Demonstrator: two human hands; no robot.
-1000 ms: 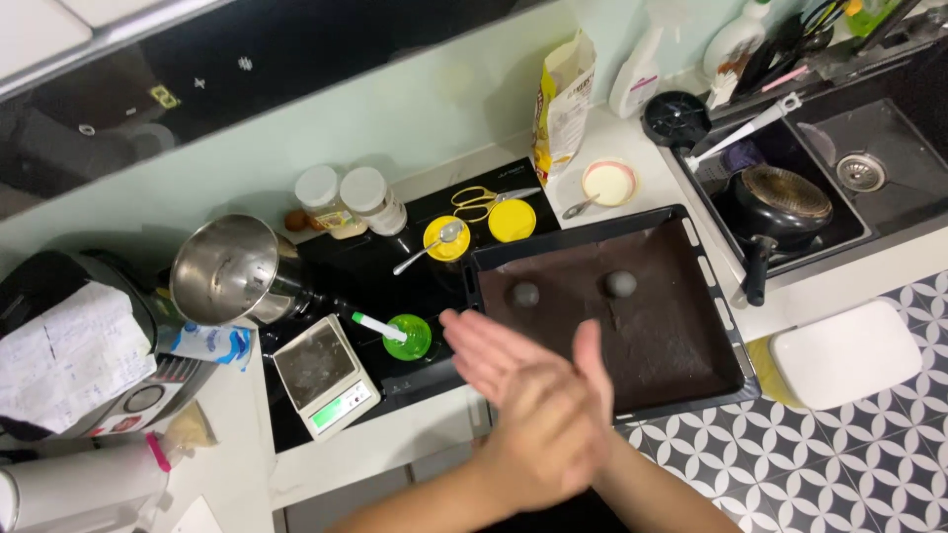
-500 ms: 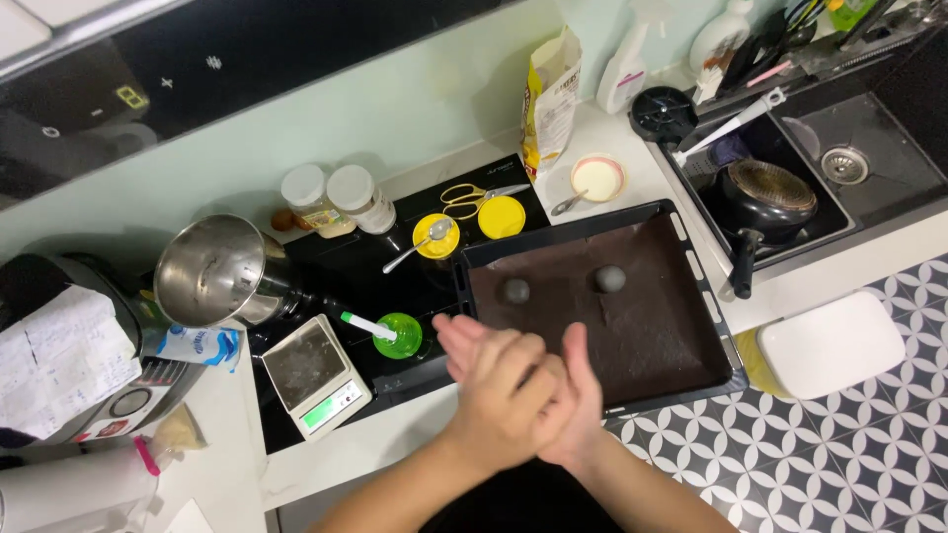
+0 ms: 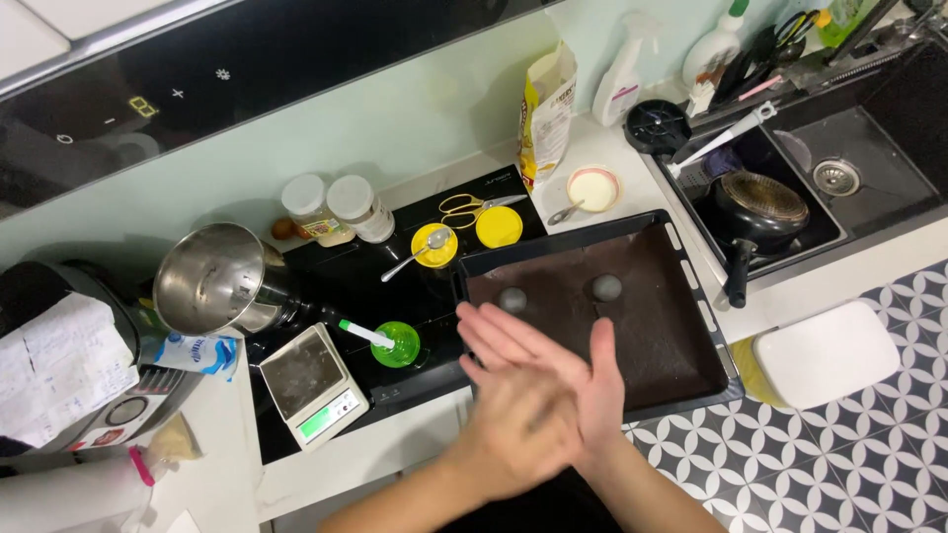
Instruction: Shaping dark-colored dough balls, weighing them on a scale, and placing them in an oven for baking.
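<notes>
My left hand point(image 3: 523, 426) lies palm-down over my right hand point(image 3: 502, 341), palms pressed together, fingers straight, above the front edge of a dark baking tray point(image 3: 671, 341). Whatever may be between the palms is hidden. Two small grey dough balls point(image 3: 513, 299) point(image 3: 606, 287) sit at the tray's far side, just beyond my fingertips. The tray rests across a black cooktop point(image 3: 336, 286) and the white counter.
Left of my hands stand a kitchen scale point(image 3: 314, 385), a green lid with a spatula point(image 3: 399, 343) and a tilted steel pot point(image 3: 212, 279). Behind are two yellow lids point(image 3: 499, 227), scissors point(image 3: 464, 204), two jars point(image 3: 360, 207), a flour bag point(image 3: 548, 114), a small bowl point(image 3: 592, 188). A pan point(image 3: 760, 202) sits in the sink at right.
My pressed hands have slid against each other, the left hand moving across the right palm. The view has shifted slightly; the tray and dough balls stay put.
</notes>
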